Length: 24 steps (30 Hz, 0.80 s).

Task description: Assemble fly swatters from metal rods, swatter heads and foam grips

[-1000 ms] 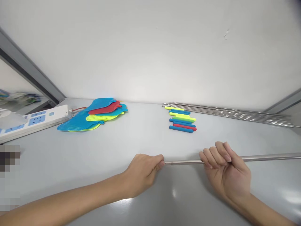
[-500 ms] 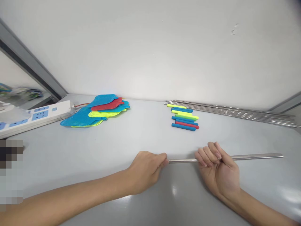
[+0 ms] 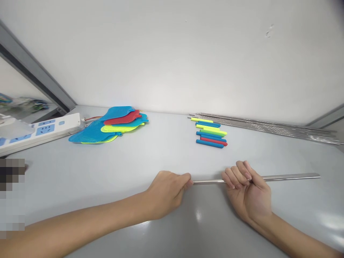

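My L grip [image 3: 172, 190], knuckles up, is clenched on metal rod [image 3: 291, 177] at lower ctr; my R grip [image 3: 248, 191], palm up w/ fingers curled, holds it too, rod near-horiz. toward lower R.

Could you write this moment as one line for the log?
left hand: gripping metal rod | right hand: gripping same rod, farther right | behind: mesh paddles, colored tubes, thin rods

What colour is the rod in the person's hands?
Silver-grey and shiny; the rod shows best in the head view.
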{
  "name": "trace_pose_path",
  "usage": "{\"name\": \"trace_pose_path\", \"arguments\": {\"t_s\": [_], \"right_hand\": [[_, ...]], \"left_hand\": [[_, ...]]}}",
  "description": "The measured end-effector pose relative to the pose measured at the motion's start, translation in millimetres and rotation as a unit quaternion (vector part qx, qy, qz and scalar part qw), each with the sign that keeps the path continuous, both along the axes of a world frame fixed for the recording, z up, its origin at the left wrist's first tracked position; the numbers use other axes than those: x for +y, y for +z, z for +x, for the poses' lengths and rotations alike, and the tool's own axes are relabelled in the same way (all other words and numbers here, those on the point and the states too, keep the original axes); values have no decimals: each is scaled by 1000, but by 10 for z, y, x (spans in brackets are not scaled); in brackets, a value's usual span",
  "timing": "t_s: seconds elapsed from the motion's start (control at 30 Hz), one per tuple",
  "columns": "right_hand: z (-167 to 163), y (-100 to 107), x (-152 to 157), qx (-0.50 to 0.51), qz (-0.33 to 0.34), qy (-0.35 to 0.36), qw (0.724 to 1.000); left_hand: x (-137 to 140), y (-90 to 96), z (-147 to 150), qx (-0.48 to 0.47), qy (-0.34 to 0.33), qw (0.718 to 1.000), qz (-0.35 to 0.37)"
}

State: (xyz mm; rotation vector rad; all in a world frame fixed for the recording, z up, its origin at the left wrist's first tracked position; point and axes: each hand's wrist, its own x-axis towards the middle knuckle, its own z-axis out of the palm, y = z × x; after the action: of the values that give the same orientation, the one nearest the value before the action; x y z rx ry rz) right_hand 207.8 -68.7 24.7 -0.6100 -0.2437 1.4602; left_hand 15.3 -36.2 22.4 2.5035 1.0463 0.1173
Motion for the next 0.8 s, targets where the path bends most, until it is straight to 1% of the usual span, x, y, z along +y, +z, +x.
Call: {"name": "trace_pose_path", "arguments": {"t_s": [0.2, 0.33, 0.43, 0.53, 0.63, 0.73, 0.8], "right_hand": [[-5, 19, 28, -14, -9, 5, 1000], [63, 110, 71, -39, -8, 41, 998], [140, 170, 113, -55, 1, 62, 997], [202, 197, 146, -73, 22, 50, 996], [235, 199, 173, -67, 26, 39, 997], [257, 194, 198, -49, 21, 36, 998], [278, 193, 215, -42, 22, 34, 998]], "left_hand": [[-6, 7, 4, 1, -5, 1000, 6], [-10, -2, 9, -11, -7, 1000, 10], [-13, 2, 19, -25, 0, 1000, -2], [-15, 25, 31, -40, 13, 999, -20], [-20, 42, 39, -38, 28, 998, -30], [-30, 28, 42, -55, 61, 996, -21], [-33, 10, 43, -61, 68, 996, -4]]}}
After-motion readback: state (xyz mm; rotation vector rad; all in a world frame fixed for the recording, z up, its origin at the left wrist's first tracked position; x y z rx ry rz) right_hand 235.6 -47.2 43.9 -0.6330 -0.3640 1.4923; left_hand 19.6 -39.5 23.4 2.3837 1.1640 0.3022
